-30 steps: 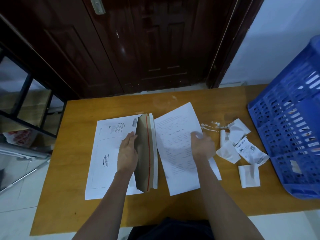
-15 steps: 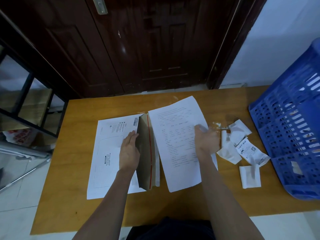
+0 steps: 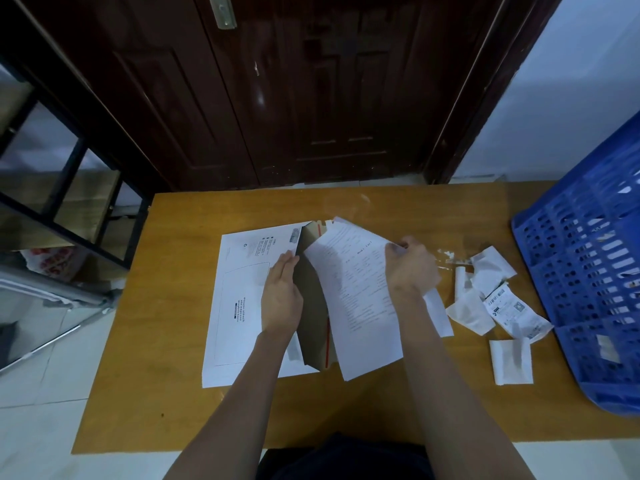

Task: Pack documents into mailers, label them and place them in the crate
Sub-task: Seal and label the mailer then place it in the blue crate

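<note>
The white mailer (image 3: 242,306) carries a sideways printed line that seems to begin "Please attach"; the rest blurs. Print on the document (image 3: 360,289) and the label (image 3: 509,308) is too small to read.

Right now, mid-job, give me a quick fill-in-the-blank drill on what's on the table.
1. The right hand grips the ____, tilted toward the open mailer.
2. The left hand props the mailer's flap with ____ fingers.
3. The crate at the table's right edge is coloured ____.
4. The label scraps lie between the document and the ____.

Missing words: document; straight; blue; crate
</note>
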The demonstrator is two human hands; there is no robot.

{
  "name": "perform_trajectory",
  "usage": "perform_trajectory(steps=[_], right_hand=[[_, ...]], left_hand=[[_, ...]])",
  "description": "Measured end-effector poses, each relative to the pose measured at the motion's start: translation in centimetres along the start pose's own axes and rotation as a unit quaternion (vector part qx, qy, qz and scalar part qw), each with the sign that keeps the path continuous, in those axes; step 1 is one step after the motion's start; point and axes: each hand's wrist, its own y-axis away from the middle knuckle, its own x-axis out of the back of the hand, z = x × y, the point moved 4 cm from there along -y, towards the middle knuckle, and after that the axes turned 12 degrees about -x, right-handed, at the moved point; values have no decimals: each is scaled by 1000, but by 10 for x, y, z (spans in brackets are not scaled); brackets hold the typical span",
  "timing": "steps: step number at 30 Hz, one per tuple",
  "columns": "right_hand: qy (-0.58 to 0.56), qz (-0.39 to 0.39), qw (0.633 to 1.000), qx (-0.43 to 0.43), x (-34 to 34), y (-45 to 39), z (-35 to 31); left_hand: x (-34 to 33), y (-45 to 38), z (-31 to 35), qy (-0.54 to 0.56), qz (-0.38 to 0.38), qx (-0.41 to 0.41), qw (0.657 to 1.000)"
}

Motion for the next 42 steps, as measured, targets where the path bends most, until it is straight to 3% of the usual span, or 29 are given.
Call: perform_trajectory(steps=[10, 18, 23, 27, 33, 42], right_hand=[[-16, -29, 999, 26, -3, 9, -9], [-11, -102, 995, -7, -12, 4, -7], [1, -209, 976, -56, -21, 2, 1], [-54, -295, 951, -72, -31, 1, 5], [-59, -326, 943, -36, -33, 7, 1], [-47, -365, 928, -59, -35, 10, 2]], left_hand=[[0, -1, 15, 54, 14, -11, 998], [0, -8, 12, 66, 14, -1, 998], [-1, -10, 13, 70, 14, -4, 997], [-2, -9, 11, 72, 16, -13, 997], [3, -8, 14, 58, 40, 2, 998], [9, -12, 18, 79, 78, -9, 994]])
